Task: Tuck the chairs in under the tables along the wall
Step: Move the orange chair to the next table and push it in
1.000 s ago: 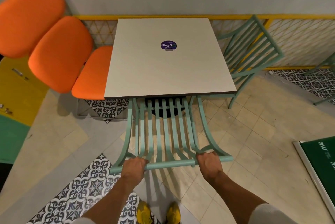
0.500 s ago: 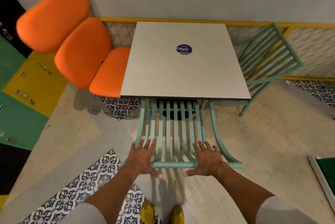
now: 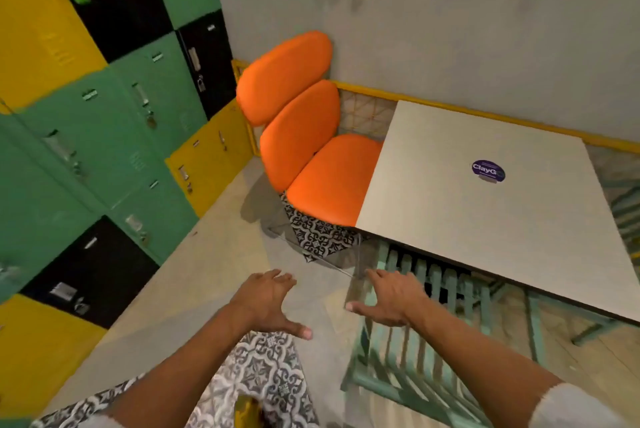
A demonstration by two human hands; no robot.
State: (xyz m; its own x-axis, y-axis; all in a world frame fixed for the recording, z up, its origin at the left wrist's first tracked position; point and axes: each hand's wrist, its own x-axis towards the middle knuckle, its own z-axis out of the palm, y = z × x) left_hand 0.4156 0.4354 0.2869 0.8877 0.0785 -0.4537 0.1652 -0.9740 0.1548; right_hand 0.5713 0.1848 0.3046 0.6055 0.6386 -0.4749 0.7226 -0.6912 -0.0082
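So I'm at the white table against the wall, and it's my reference for everything here. The mint slatted chair sits at the table's near edge with its seat end already under the top; the backrest sticks out toward me. Looks tucked, or close enough.

Both hands are empty. My left hand hovers over bare floor, well clear of the table's near-left corner, fingers spread wide. My right hand is spread too, floating just above the mint chair's left upright, and I can't tell if it's brushing it, but it's gripping nothing.

The orange chair is at the table's left side, seat front touching or slightly under the table edge, with most of the seat exposed. The lockers stand farther left of it.

My read: I'm between chairs, and the orange one is the next job. That calls for stepping round to the table's left side, taking the orange backrest with both hands and pushing it straight toward the table, watching that the wire legs don't snag.
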